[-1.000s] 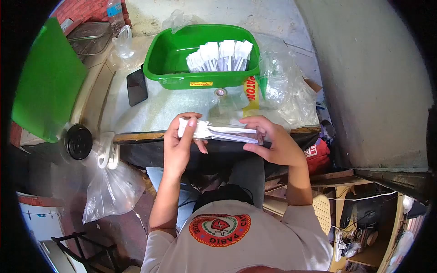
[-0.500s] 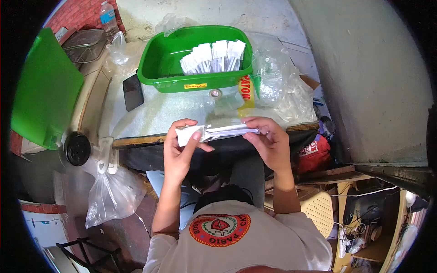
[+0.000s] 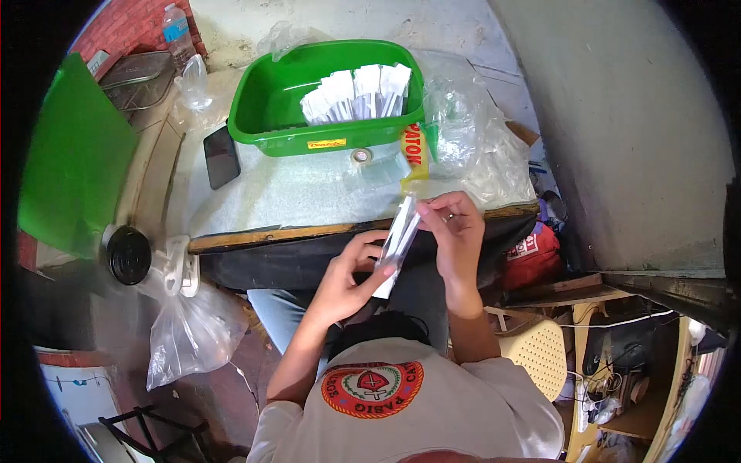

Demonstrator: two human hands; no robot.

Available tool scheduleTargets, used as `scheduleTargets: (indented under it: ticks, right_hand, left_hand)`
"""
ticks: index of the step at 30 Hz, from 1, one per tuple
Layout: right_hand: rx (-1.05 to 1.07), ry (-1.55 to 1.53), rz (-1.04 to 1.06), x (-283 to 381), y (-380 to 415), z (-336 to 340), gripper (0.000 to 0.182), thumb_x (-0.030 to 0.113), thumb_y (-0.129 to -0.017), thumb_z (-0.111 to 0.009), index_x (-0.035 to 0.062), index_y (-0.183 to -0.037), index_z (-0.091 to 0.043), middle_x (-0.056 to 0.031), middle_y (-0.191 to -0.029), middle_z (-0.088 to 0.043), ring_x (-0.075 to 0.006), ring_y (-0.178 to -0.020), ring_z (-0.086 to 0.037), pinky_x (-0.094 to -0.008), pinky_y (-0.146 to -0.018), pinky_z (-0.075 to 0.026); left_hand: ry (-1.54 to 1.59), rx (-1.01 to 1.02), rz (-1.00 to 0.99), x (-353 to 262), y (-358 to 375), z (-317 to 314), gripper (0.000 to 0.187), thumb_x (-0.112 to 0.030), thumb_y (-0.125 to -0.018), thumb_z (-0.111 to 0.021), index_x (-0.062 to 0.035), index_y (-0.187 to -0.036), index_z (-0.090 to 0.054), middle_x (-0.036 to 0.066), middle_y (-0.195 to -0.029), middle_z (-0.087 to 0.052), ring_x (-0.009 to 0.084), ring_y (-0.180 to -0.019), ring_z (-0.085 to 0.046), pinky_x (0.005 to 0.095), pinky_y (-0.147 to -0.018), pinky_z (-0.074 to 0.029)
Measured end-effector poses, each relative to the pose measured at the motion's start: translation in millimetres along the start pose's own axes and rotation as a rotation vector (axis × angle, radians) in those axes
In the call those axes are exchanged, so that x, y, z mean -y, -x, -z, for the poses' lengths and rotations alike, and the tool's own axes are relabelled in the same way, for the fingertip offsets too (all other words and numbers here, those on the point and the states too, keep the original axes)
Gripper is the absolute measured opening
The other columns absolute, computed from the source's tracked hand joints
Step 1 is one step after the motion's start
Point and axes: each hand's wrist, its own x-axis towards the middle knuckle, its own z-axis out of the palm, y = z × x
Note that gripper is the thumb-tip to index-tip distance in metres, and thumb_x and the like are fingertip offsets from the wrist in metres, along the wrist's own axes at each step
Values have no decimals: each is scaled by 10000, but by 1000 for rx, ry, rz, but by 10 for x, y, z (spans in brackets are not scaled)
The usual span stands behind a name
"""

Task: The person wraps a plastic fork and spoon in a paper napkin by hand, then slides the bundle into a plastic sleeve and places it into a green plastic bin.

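Note:
A slim clear plastic packet (image 3: 400,233) with long white pieces inside is held at a steep slant in front of the table edge. My left hand (image 3: 346,279) grips its lower part between thumb and fingers, near the white end. At the upper end, my right hand (image 3: 460,238) pinches the packet's edge with thumb and fingertips. What exactly the white pieces are, I cannot make out. Beyond the hands, a green basin (image 3: 258,141) contains several similar white-topped packets (image 3: 363,94), leaning in a row on its right side.
On the table (image 3: 285,197) lie a phone (image 3: 221,157), a tape roll (image 3: 360,157), a yellow wrapper (image 3: 414,154) and clear plastic bags (image 3: 478,147). A plastic bag (image 3: 197,339) hangs off the left edge. A grey wall (image 3: 617,139) bounds the right.
The packet has turned from nearly level to steeply slanted, its left end swinging down. My left hand has moved right and down with it; my right hand stays near the other end.

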Motion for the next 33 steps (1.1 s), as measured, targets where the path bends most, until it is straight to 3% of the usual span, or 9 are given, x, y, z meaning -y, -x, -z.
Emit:
scheduleTargets:
  ticks: [6, 8, 9, 16, 19, 25, 28, 30, 33]
  right_hand:
    - [18, -85, -82, -106, 78, -48, 146, -27, -852, -699, 10, -907, -569, -79, -904, -660, -114, -831, -640, -234, -733, -528]
    - [3, -69, -61, -67, 86, -54, 148, -31, -849, -700, 8, -908, -570, -81, -902, -668, -116, -822, -642, -234, -734, -527]
    - [-5, -55, -41, -56, 82, -54, 149, -34, -847, -701, 6, -909, -572, -84, -899, -675, -118, -814, -645, -234, -734, -527]
    - [-70, 180, 149, -145, 97, -59, 127, -52, -849, -694, 5, -898, -592, -67, -904, -698, -100, -786, -645, -225, -727, -518]
    - [-78, 352, 389, -209, 131, -109, 112, -66, -851, -687, -4, -886, -602, -79, -911, -703, -100, -781, -654, -223, -688, -523]
    - [-35, -1, 137, -198, 95, -119, 136, -59, -856, -688, -8, -904, -572, -111, -907, -704, -118, -792, -661, -234, -709, -535]
    - [-46, -32, 70, -218, 111, -105, 151, -54, -858, -689, -2, -914, -558, -113, -904, -696, -117, -800, -661, -236, -716, -536]
    - [-39, 19, 110, -240, 132, -105, 142, -61, -863, -676, 0, -909, -557, -115, -913, -689, -125, -807, -661, -243, -722, -549]
    - [-33, 20, 141, -201, 159, -159, 107, -54, -888, -645, -4, -912, -554, -102, -941, -666, -125, -813, -655, -240, -721, -562]
  left_hand:
    - [97, -89, 57, 216, -182, -145, 225, -115, -1016, -501, 33, -1182, -534, 117, -953, -690, 132, -885, -659, 259, -748, -532]
    - [220, -268, 35, 179, -219, -216, 142, -89, -990, -548, 46, -1029, -570, 92, -839, -696, 97, -694, -640, 268, -619, -557]
    - [163, -288, -11, 222, -230, -209, 135, -82, -987, -551, 52, -992, -567, 95, -843, -692, 92, -690, -640, 256, -568, -562]
    - [50, -348, -93, 232, -185, -252, 132, -59, -972, -568, 54, -1041, -574, 105, -859, -692, 92, -679, -646, 251, -559, -558]
    - [80, -414, -98, 161, -214, -277, 160, -60, -973, -564, 51, -1087, -571, 112, -882, -699, 95, -670, -650, 257, -563, -562]
    - [33, -343, -97, 54, -272, -245, 171, -60, -988, -530, 40, -1125, -554, 91, -925, -681, 84, -708, -621, 247, -558, -557]
    - [71, -385, -51, 116, -326, -233, 145, -40, -979, -542, 34, -1101, -569, 84, -920, -682, 82, -750, -627, 235, -631, -547]
    - [135, -450, -227, 193, -373, -245, 113, -47, -958, -598, 27, -1044, -601, 61, -894, -704, 56, -770, -636, 197, -636, -497]
    - [179, -443, -188, 142, -337, -229, 90, -5, -934, -623, 19, -1019, -604, 57, -898, -696, 54, -792, -626, 194, -682, -488]
